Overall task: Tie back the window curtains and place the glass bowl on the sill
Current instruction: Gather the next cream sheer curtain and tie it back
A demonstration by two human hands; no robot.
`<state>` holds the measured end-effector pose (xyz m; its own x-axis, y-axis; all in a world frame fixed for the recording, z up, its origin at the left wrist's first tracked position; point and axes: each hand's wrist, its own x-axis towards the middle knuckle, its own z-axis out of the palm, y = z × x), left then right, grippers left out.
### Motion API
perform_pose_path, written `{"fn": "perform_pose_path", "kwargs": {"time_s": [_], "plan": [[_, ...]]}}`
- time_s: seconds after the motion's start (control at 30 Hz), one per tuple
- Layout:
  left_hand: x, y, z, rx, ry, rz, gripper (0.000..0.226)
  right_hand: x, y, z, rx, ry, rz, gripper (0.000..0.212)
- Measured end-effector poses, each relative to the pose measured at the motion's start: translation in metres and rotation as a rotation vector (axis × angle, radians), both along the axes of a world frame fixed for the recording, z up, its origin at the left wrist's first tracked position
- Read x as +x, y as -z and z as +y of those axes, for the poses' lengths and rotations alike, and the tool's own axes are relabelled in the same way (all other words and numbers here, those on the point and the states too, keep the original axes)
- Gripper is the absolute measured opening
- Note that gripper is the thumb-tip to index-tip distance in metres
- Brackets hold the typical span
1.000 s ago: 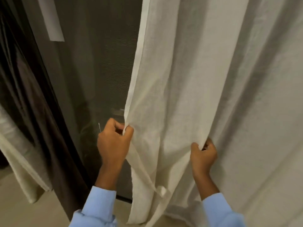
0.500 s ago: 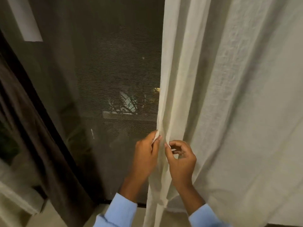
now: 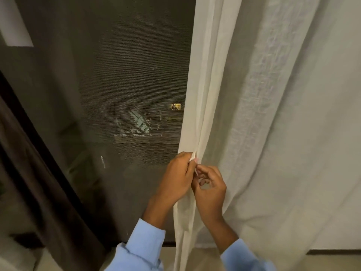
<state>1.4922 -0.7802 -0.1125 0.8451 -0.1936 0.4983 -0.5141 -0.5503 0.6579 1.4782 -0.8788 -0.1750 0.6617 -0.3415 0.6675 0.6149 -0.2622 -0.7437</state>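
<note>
Found curtain [image 3: 254, 133] hanging right of the screen [image 3: 127, 85], inner edge gathered into a narrow bunch. Noted left hand [image 3: 178, 177] pinching that edge between thumb and fingertips at the top of the bunch. Noted right hand [image 3: 211, 190] just below, touching the left, curled and pinching a thin fold of the same edge; cannot tell whether a sewn tie or only hem. Saw dark curtain [image 3: 39, 173] at far left, loose, not tied. Saw no bowl and no sill in view. Judged as early: gathering in hand, no knot formed. Recommend a firm left pinch so the bunch does not spread, pulling in more loose cloth from the right before wrapping, passing any tie fully round the bunch rather than beside it, and drawing snug without dragging down on the hanging cloth. Expect thin cloth to slip from a light pinch; watch for folds escaping below the hands
</note>
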Motion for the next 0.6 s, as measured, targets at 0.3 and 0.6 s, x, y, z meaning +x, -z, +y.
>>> {"fn": "perform_pose_path", "kwargs": {"time_s": [0.3, 0.6], "plan": [[-0.001, -0.019, -0.002, -0.062, -0.276, -0.24, 0.014, 0.006, 0.005, -0.001, -0.111, 0.003, 0.015, 0.035], [0.025, -0.023, 0.003, -0.049, -0.329, -0.156, 0.008, 0.039, -0.003, -0.052, 0.078, 0.354, 0.101, 0.051]]}}
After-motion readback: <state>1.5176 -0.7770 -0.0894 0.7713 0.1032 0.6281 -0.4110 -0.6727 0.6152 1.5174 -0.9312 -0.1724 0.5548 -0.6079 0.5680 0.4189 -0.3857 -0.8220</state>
